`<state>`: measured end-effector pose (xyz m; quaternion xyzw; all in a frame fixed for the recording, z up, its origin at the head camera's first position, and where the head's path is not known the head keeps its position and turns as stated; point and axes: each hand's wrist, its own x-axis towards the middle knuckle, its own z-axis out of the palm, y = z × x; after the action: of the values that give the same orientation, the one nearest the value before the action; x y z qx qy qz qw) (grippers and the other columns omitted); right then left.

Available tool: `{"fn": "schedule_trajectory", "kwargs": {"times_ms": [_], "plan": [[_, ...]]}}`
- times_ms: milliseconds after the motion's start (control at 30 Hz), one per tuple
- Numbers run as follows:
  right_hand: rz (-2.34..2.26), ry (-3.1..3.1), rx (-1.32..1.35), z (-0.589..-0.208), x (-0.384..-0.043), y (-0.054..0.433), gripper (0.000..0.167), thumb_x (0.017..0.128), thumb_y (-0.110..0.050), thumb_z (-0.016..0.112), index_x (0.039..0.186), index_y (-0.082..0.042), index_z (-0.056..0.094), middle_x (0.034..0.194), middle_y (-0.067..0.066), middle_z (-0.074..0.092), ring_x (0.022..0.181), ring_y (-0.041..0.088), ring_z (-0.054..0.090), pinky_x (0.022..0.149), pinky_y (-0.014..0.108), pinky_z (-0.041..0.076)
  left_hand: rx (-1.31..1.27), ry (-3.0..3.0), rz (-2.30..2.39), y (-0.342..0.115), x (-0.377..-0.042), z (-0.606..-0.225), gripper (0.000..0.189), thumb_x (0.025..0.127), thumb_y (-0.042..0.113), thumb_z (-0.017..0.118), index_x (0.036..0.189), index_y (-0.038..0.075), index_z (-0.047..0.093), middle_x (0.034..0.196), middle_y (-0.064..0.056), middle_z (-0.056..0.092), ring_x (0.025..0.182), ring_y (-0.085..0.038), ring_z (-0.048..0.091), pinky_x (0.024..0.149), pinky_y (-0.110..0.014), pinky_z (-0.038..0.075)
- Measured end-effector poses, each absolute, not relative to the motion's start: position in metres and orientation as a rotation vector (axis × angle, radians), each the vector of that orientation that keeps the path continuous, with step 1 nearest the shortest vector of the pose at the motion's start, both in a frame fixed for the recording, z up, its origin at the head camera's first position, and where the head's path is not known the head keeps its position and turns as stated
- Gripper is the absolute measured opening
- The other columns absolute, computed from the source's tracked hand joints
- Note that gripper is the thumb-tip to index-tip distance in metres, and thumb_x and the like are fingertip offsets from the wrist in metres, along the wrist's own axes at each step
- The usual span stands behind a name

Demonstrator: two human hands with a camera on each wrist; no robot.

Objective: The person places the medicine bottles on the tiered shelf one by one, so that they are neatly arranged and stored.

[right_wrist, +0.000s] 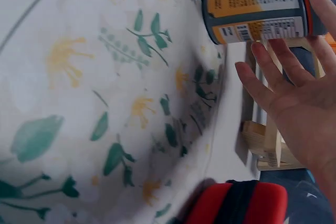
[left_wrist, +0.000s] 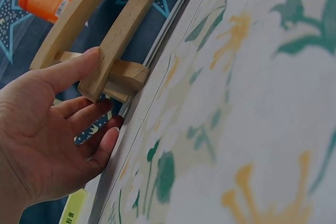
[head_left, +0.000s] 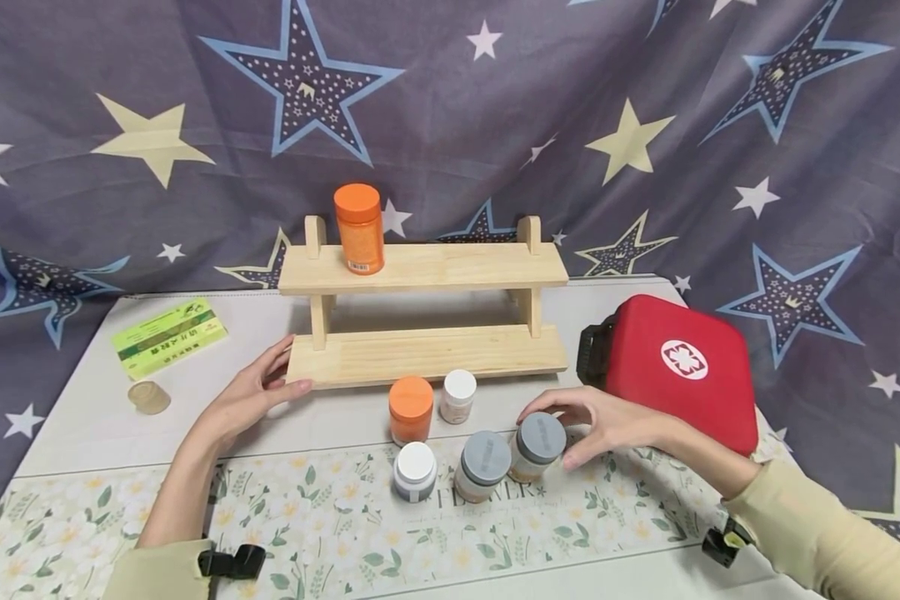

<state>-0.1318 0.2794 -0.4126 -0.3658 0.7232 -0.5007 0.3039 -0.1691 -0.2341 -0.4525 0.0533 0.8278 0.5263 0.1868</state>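
My left hand [head_left: 243, 404] holds the left end of a two-tier wooden shelf [head_left: 427, 354], its thumb against the lower board. In the left wrist view the board's end lies between thumb and fingers. My right hand [head_left: 607, 421] is around a grey-lidded jar [head_left: 540, 442] at the right of the bottle group, fingers spread and loosely bent; a gap shows between thumb and lid. Its label is orange and white in the right wrist view. Beside it stand another grey-lidded jar [head_left: 483, 467], a white-capped dark bottle [head_left: 415, 472], an orange bottle [head_left: 411, 410] and a small white bottle [head_left: 458, 397].
Another orange bottle [head_left: 360, 229] stands on the upper board. A red first-aid case [head_left: 682, 371] lies at the right. At the left are a green-yellow box [head_left: 169, 337] and a small wooden piece [head_left: 148, 397]. A star-patterned curtain [head_left: 450, 125] hangs behind the table.
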Motion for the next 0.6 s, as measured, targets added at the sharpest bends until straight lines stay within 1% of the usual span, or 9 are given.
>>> {"fn": "schedule_trajectory", "kwargs": {"times_ms": [200, 367, 600], "plan": [[-1.351, 1.918, -0.931, -0.4161, -0.1299, 0.2781, 0.059, 0.086, -0.001, 0.080, 0.140, -0.007, 0.058, 0.134, 0.005, 0.066, 0.120, 0.013, 0.064, 0.107, 0.032, 0.055, 0.148, 2.325, 1.490, -0.2340, -0.1679, -0.4516, 0.099, 0.099, 0.032, 0.069, 0.167, 0.013, 0.000, 0.170, -0.027, 0.019, 0.153, -0.052, 0.027, 0.125, -0.064, 0.027], [-1.340, 1.933, -0.939, -0.4164, -0.1298, 0.2786, 0.058, 0.086, -0.001, 0.080, 0.140, -0.006, 0.058, 0.133, 0.006, 0.065, 0.119, 0.013, 0.065, 0.107, 0.032, 0.056, 0.147, 2.323, 1.493, -0.2335, -0.1684, -0.4513, 0.099, 0.099, 0.032, 0.070, 0.167, 0.013, 0.000, 0.170, -0.027, 0.018, 0.153, -0.052, 0.027, 0.124, -0.064, 0.028], [-1.337, 1.979, -0.904, -0.4095, -0.1317, 0.2777, 0.060, 0.083, 0.002, 0.082, 0.138, -0.007, 0.060, 0.131, 0.005, 0.066, 0.116, 0.012, 0.067, 0.104, 0.032, 0.058, 0.154, 2.318, 1.506, -0.2336, -0.1687, -0.4519, 0.099, 0.099, 0.032, 0.070, 0.167, 0.013, 0.001, 0.170, -0.027, 0.019, 0.151, -0.053, 0.029, 0.124, -0.064, 0.029]]}}
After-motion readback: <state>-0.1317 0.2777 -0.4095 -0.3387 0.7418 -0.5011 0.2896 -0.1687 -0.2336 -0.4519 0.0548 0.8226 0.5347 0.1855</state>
